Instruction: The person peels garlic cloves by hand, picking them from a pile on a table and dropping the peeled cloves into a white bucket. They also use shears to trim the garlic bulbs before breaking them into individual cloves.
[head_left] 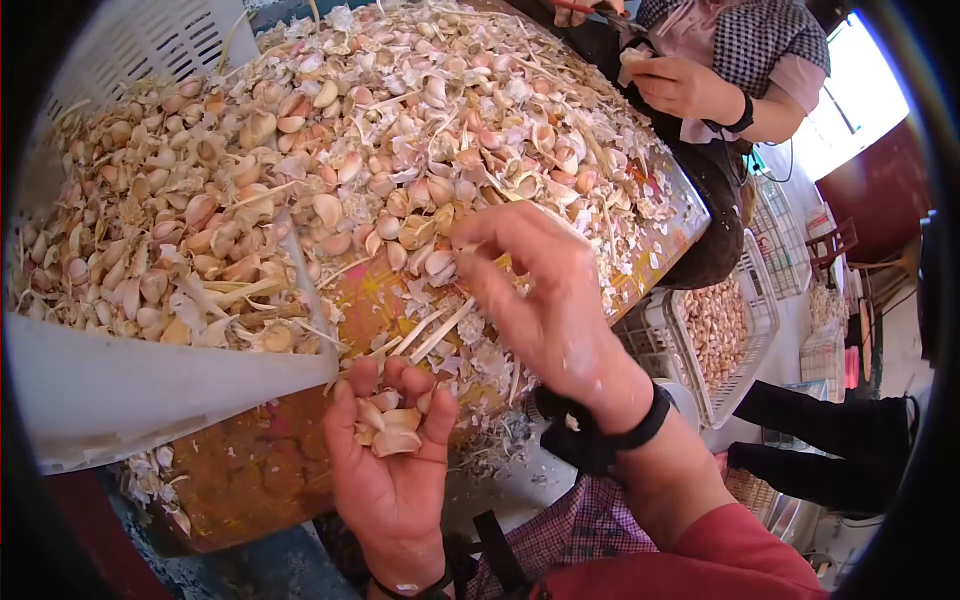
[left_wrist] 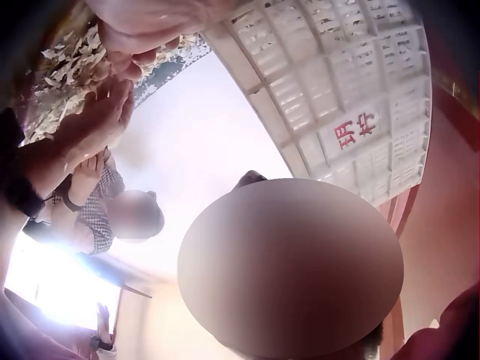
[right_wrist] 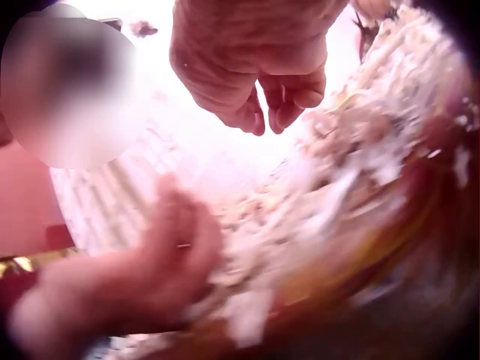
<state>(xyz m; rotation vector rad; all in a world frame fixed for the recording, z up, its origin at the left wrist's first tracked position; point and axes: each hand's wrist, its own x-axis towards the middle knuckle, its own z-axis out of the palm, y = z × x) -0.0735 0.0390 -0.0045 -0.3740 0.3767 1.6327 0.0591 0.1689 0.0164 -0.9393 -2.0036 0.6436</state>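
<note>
Palm up near the table's front edge, my left hand (head_left: 390,470) cups several pale garlic cloves (head_left: 392,425) with its fingers curled round them. Out over the edge of the garlic pile (head_left: 400,130) reaches my right hand (head_left: 545,290), palm down. Its thumb and fingers bend toward each other, and in the right wrist view a gap shows between the fingertips (right_wrist: 259,124) with nothing in it. Just beyond those fingertips lies a cluster of loose cloves (head_left: 425,225). Dry stalks (head_left: 440,330) and papery skins lie between the two hands.
A white plastic basket (head_left: 150,400) lies tipped at the left, cloves spilling from it onto the table (head_left: 240,480). Another white crate (head_left: 170,45) stands at the back left. Across the table a person's hand (head_left: 690,88) holds garlic. Crates of cloves (head_left: 765,320) stand at the right.
</note>
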